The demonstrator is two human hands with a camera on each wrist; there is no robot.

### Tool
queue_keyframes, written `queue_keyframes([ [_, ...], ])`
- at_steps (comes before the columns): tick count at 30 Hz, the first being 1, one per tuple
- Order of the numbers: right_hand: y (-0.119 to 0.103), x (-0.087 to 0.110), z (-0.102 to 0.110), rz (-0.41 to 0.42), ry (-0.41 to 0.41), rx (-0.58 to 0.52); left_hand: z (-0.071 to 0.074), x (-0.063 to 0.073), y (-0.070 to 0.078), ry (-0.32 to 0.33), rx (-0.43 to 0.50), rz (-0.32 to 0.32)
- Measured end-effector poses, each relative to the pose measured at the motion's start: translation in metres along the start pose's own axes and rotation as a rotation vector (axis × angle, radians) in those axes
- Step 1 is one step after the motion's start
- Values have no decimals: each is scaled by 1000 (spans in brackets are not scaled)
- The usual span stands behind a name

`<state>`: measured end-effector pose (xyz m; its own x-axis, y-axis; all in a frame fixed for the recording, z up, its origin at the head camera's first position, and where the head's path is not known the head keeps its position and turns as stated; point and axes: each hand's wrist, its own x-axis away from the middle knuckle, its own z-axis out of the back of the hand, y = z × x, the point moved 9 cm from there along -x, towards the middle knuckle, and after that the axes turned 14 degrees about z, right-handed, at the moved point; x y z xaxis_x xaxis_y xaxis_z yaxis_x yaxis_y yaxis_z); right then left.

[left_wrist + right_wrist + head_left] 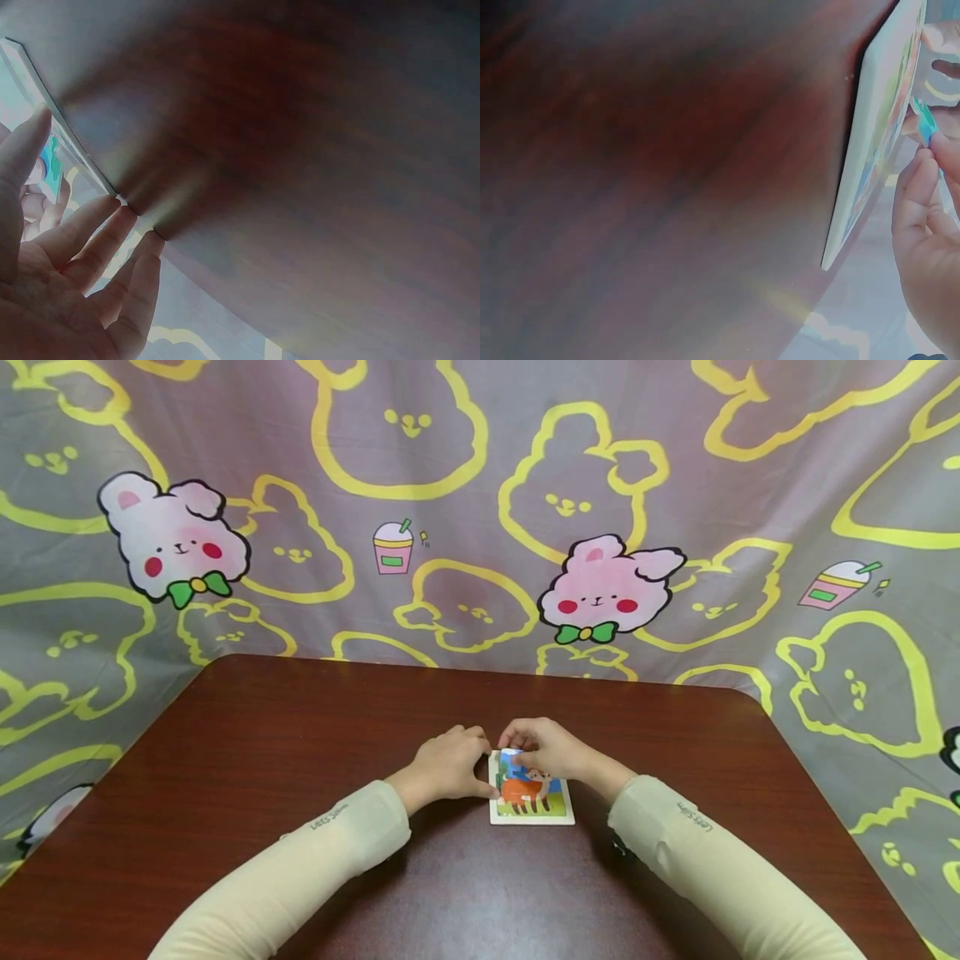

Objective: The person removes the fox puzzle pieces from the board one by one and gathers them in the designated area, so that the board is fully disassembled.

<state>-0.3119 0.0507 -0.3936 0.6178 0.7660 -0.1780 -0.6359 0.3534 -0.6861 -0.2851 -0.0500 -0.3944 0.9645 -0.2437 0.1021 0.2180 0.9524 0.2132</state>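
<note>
A white-framed picture puzzle with an orange, deer-like animal lies flat on the table. My right hand pinches a small blue-and-green puzzle piece between thumb and fingertips, over the upper left of the picture. Along the puzzle's left side is my left hand. Its thumb touches the frame's left edge, and its fingertips rest at the far corner, as the left wrist view shows. The right hand covers the picture's upper part in the head view.
The dark red-brown table has rounded far corners. Behind it and at both sides hangs a grey curtain printed with yellow outlines, pink rabbits and drink cups. Both forearms, in pale sleeves, reach in from the near side.
</note>
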Motion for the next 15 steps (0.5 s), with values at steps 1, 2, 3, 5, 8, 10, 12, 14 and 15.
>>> queue_keyframes([
  [1,0,0,1,6,2,2,0,0,0,-2,2,-1],
  [2,0,1,1,8,5,1,0,0,0,-3,2,0],
  [3,0,1,2,8,6,0,0,0,1,-5,2,0],
  [5,0,3,2,9,7,1,0,0,1,-6,4,2],
  [8,1,4,4,10,14,4,-1,0,0,-10,4,5],
  [10,2,6,5,12,20,5,-1,0,0,-12,5,6],
  [12,3,7,7,8,26,-1,-1,0,0,-14,5,7],
  [14,5,9,9,-4,30,-10,-1,0,0,-15,5,6],
  [15,5,10,10,-12,33,-16,-1,0,0,-16,5,4],
])
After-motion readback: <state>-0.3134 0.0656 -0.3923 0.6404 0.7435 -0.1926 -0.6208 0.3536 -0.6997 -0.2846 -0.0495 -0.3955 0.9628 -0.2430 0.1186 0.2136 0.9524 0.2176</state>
